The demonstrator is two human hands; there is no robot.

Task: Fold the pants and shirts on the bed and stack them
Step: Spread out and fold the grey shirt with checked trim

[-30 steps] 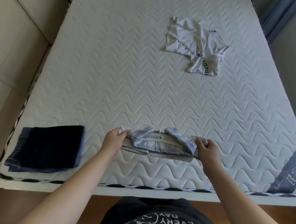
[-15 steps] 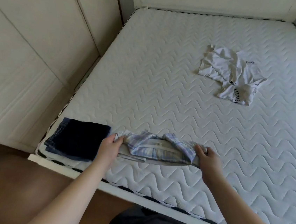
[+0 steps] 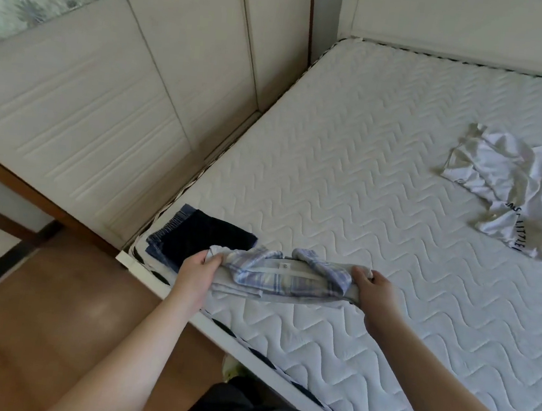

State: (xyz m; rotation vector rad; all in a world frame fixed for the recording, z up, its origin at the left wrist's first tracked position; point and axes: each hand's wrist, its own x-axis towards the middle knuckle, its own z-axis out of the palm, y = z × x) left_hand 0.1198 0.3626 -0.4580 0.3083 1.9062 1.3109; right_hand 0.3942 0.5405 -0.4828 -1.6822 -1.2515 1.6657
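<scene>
A folded blue-and-white plaid shirt (image 3: 280,276) hangs just above the near edge of the mattress (image 3: 349,180). My left hand (image 3: 197,271) grips its left end and my right hand (image 3: 375,295) grips its right end. Right beside my left hand, a folded dark navy garment (image 3: 202,241) lies on the mattress's near left corner. A crumpled white shirt with black lettering (image 3: 511,194) lies unfolded farther back on the right.
White wardrobe doors (image 3: 124,89) stand close along the bed's left side. A white headboard (image 3: 466,21) closes the far end. Brown wooden floor (image 3: 49,332) lies at the lower left, below the bed frame edge.
Both hands have carried the plaid shirt to the left, up to the dark folded garment. My view has swung left, bringing the wardrobe into sight.
</scene>
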